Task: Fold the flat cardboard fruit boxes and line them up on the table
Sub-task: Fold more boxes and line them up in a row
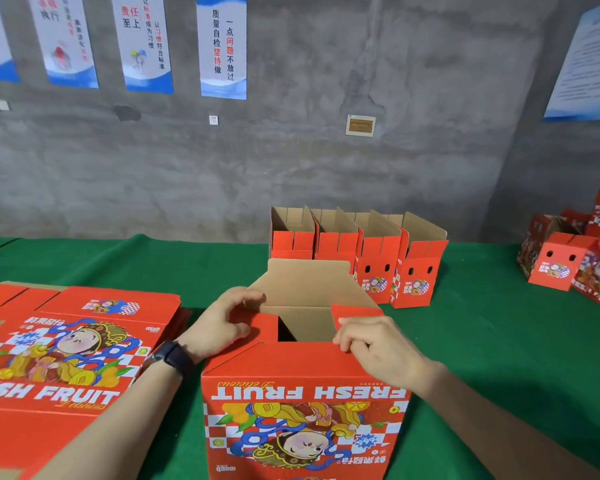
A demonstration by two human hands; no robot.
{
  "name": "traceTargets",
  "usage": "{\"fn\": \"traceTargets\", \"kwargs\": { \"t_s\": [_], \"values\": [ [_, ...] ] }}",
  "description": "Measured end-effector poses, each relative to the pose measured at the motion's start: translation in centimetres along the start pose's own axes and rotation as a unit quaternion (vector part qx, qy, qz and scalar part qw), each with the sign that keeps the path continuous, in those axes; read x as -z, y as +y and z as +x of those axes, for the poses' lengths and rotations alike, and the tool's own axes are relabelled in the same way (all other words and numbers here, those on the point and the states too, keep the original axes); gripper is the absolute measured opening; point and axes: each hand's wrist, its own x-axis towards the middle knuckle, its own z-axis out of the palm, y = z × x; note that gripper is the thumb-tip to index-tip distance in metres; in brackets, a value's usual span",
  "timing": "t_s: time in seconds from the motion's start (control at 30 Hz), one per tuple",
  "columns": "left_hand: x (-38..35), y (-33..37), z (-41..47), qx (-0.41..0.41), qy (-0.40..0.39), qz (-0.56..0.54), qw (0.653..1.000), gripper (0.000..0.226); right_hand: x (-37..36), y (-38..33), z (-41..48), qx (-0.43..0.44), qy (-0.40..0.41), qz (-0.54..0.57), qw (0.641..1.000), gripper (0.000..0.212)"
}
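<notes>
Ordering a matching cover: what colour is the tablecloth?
The tablecloth is plain green; head view shows it best.

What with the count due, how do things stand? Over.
Left grip and right grip holding top flaps of half-folded box. Four folded boxes lined up behind. Flat stack at left, not blocking.

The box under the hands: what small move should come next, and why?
Probably fold the red side flaps inward: left hand and right hand grip the box at them, its top is open, and the brown far flap stands upright.
</notes>
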Motion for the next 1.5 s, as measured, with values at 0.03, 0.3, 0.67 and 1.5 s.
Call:
{"fn": "traceTargets", "kwargs": {
  "t_s": [0.03, 0.3, 0.67, 1.5],
  "values": [
    [0.0, -0.2, -0.1, -0.007, 0.010, -0.007, 1.000, 0.054, -0.1, 0.2, 0.3, -0.005, 0.064, 0.041, 0.997, 0.028],
    [0.6, -1.1, -0.3, -0.016, 0.046, -0.010, 0.999, 0.027, 0.6, 1.3, 3.4, -0.282, 0.105, 0.205, 0.931, 0.041],
    [0.4, 0.6, 1.4, 0.056, -0.030, 0.191, 0.980, 0.063, 0.4, 3.1, 3.5, -0.212, -0.175, -0.080, 0.958, 0.074],
    [-0.9, 0.4, 1.4, 0.132, 0.066, 0.092, 0.985, 0.046, 0.5, 2.7, 4.6, -0.296, -0.068, 0.096, 0.948, 0.035]
  ]
}}
